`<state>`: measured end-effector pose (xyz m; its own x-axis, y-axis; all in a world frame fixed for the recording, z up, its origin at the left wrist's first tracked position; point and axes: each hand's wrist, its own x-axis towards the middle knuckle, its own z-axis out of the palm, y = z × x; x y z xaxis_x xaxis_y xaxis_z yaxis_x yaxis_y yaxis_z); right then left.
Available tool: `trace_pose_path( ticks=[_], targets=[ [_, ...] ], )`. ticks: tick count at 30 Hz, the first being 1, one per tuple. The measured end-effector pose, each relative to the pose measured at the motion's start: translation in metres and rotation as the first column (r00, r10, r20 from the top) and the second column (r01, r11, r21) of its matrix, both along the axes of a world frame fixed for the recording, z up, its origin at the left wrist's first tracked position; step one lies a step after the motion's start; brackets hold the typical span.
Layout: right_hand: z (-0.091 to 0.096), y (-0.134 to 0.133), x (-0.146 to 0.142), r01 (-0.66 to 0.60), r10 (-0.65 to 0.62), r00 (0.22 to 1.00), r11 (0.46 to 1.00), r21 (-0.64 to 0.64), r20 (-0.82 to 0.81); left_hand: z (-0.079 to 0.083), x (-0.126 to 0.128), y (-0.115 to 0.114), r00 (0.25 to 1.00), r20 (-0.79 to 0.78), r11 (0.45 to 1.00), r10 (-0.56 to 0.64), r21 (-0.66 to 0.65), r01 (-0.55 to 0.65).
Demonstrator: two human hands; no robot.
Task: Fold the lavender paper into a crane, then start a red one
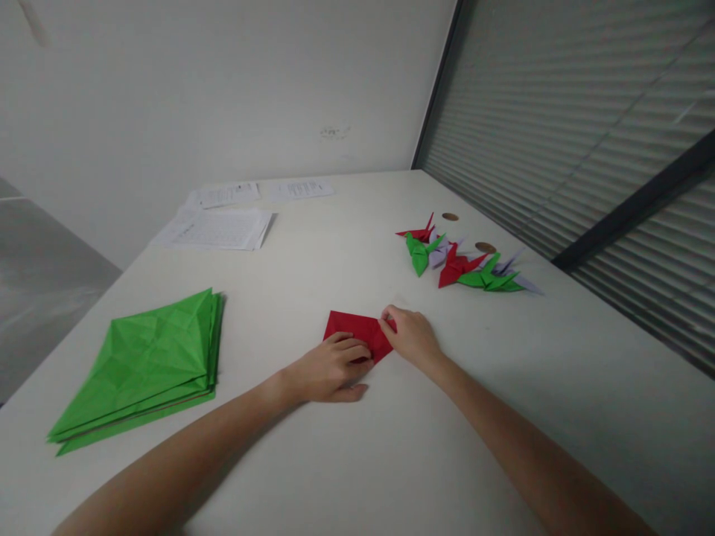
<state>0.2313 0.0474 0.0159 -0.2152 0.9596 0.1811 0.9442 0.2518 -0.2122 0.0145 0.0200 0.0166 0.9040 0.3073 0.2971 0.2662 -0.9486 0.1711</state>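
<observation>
A red sheet of origami paper [353, 325], partly folded, lies flat on the white table in front of me. My left hand [334, 368] rests palm down over its lower edge, fingers slightly bent and thumb apart, pressing on the paper without gripping it. At the sheet's right end, my right hand [412, 333] is closed, thumb and forefinger pinching the corner. Part of the paper is hidden beneath my fingers, so the exact folds there do not show.
To the left sits a stack of creased green paper [150, 350]. Folded paper cranes in red, green and pale purple, such as a green crane [418, 251], cluster at the right. Printed sheets [223, 228] lie at the back left. Window blinds [558, 112] border the right side.
</observation>
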Motion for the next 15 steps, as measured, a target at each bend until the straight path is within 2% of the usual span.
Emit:
trace_pose_path(
  ticks=[8, 15],
  targets=[
    [-0.0014, 0.0005, -0.0003, 0.02, -0.02, 1.0, 1.0, 0.005, -0.001, -0.0012, -0.0013, 0.0007, 0.999, 0.033, 0.997, 0.021, -0.08, -0.019],
    [-0.0015, 0.0012, -0.0016, 0.05, -0.051, 0.999, 0.999, -0.018, -0.015, -0.004, -0.0023, 0.0019, 0.997, 0.078, 0.995, 0.018, -0.096, -0.011]
  ],
)
